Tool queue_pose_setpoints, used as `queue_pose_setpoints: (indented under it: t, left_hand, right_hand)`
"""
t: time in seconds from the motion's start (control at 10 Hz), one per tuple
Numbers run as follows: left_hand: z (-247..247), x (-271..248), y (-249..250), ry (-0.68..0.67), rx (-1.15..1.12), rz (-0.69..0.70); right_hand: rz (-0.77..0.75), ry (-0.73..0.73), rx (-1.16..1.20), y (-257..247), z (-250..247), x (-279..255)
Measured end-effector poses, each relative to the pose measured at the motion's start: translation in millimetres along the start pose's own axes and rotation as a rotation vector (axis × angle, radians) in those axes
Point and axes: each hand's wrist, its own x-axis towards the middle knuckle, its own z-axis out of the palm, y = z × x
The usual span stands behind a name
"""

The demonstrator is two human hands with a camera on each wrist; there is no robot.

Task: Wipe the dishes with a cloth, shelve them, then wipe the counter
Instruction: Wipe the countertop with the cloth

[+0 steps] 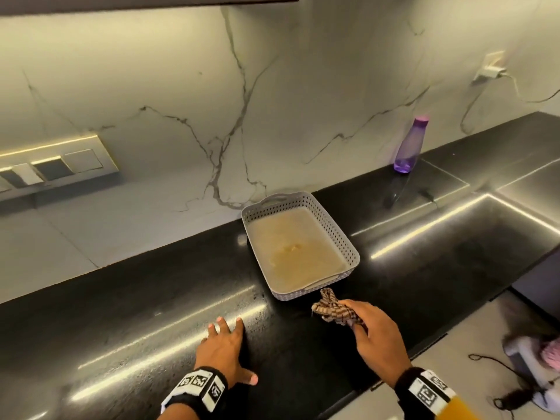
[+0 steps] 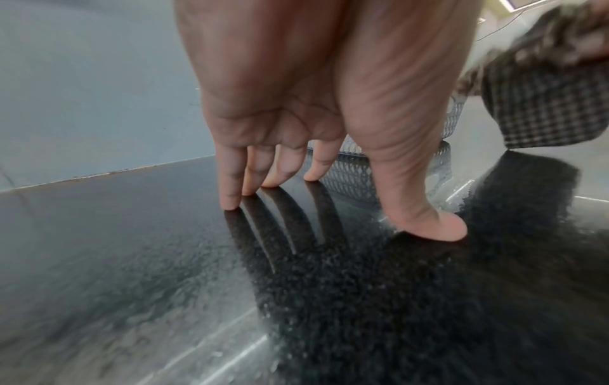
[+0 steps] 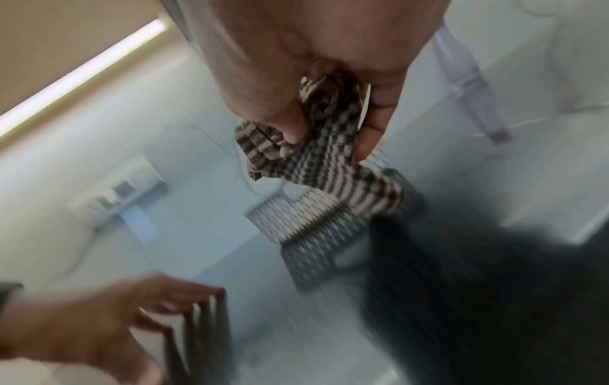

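- Step in hand, judged: counter wiping; the basket (image 1: 342, 237) holds no dishes.
- Right hand (image 1: 375, 338) grips a bunched checked cloth (image 1: 331, 307) just above the counter (image 1: 136, 313), beside the basket's near end.
- Left hand (image 1: 225, 347) spread wide, fingertips (image 2: 230, 200) pressing the surface.
- Next move calls for lowering the cloth flat and sweeping.
- Black glossy counter, marble wall (image 1: 181, 86), purple bottle (image 1: 410, 147) further back.

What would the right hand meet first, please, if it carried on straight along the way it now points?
Most likely the basket. The right hand holds the cloth pointing at its near end, where the handle is, and the cloth's tip would touch first. Whether the tip already touches is unclear.
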Motion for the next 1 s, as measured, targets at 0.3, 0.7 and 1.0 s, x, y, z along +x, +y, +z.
queue_pose_setpoints:
  t: [0.3, 0.7, 1.0]
  left_hand:
    - [-3.9, -3.0, 2.5, -0.014, -0.032, -0.011]
    - [-9.7, -3.6, 1.3, -0.047, -0.09, -0.02]
    - [-13.7, -7.3, 1.1, -0.07, -0.1, -0.048]
  right_hand:
    - [-0.265, -0.026, 0.105, -104.2, -30.0, 143.9]
    - [-0.095, -0.583, -0.407, -81.9, 75.7, 181.6]
    - [-0.099, -0.525, -0.348, -88.1, 72.9, 166.1]
